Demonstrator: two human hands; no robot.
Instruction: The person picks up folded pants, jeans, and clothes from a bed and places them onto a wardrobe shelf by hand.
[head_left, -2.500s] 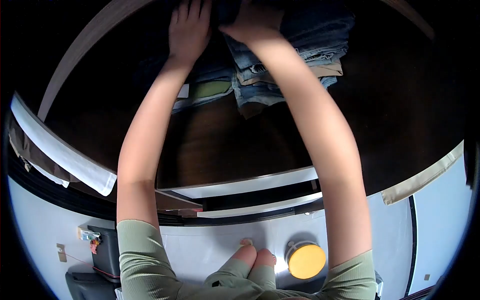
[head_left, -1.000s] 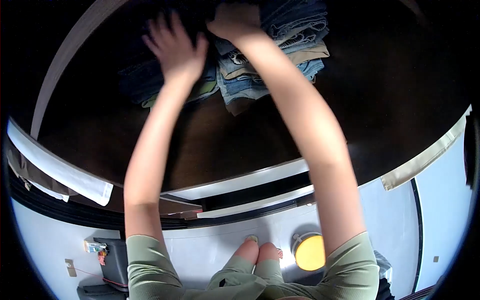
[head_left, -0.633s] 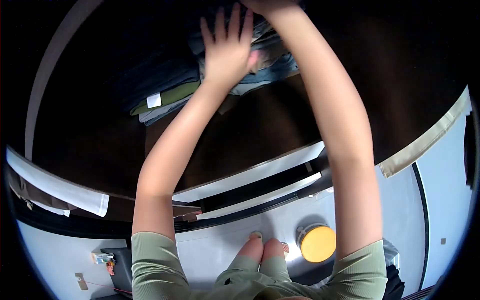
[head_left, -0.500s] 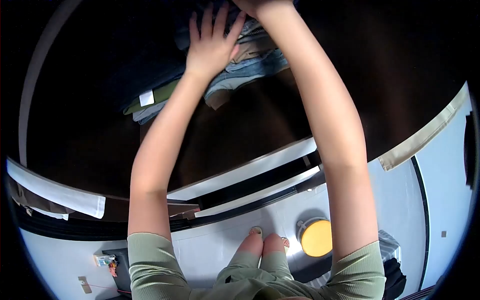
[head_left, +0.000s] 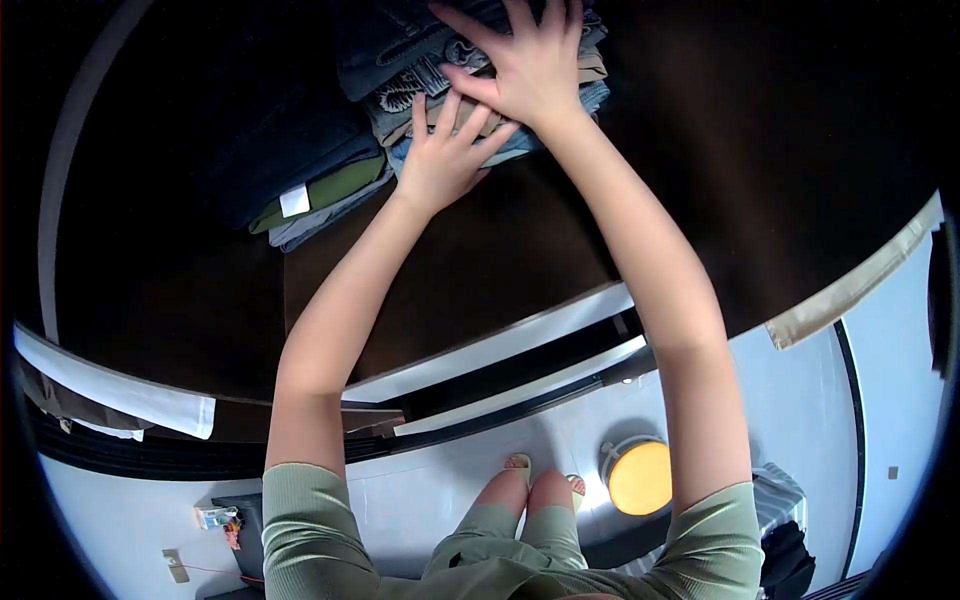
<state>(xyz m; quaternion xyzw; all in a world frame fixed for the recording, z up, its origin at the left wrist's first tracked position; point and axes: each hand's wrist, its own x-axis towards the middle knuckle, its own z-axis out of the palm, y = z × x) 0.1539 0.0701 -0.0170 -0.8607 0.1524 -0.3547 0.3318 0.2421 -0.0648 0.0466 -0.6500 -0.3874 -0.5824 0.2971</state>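
Observation:
My right hand (head_left: 535, 75) lies with fingers spread on the right stack of folded jeans (head_left: 390, 60), near its front right part. Just below and left of it, my left hand (head_left: 445, 160) rests against the front edge of the same stack, its fingers apart. Blue denim and a beige layer show in this stack. To the left is a second stack of dark folded jeans (head_left: 300, 150), with a green garment (head_left: 345, 185) bearing a white tag (head_left: 295, 201) near its bottom. Both stacks sit on a dark brown shelf (head_left: 480, 260).
An open white-edged drawer (head_left: 530, 385) lies below the shelf. White cloth (head_left: 150, 385) hangs at the left, beige cloth (head_left: 850, 285) at the right. On the floor are a round yellow-topped stool (head_left: 640, 478) and a dark chair (head_left: 240, 540).
My right hand has come down from the top edge and spread over the right stack. My left hand, spread throughout, has shifted lower to that stack's front edge.

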